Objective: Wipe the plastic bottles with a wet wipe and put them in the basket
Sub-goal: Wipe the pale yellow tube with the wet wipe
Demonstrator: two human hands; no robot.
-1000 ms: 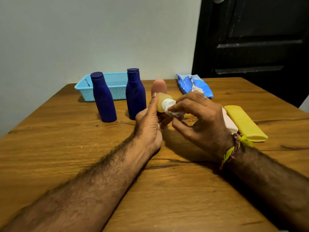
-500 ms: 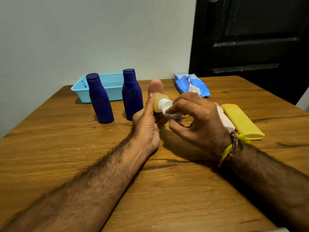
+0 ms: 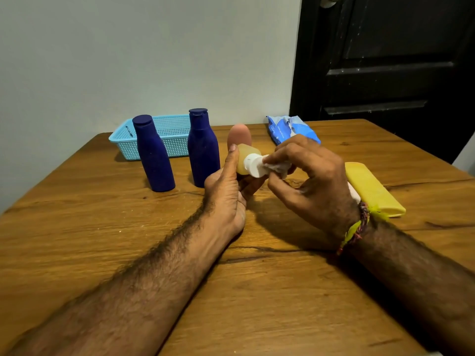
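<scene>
Left hand grips small bottle right of two blue bottles; right hand fingers pinch wipe on its cap. Basket behind them. No label readable.

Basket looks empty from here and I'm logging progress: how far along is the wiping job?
Done: nothing visible in the basket.

In hand: the left hand holds a small yellow bottle while the right hand rubs its white cap with a wipe.

Left: two blue bottles, a pink bottle and a yellow bottle lying flat.
</scene>
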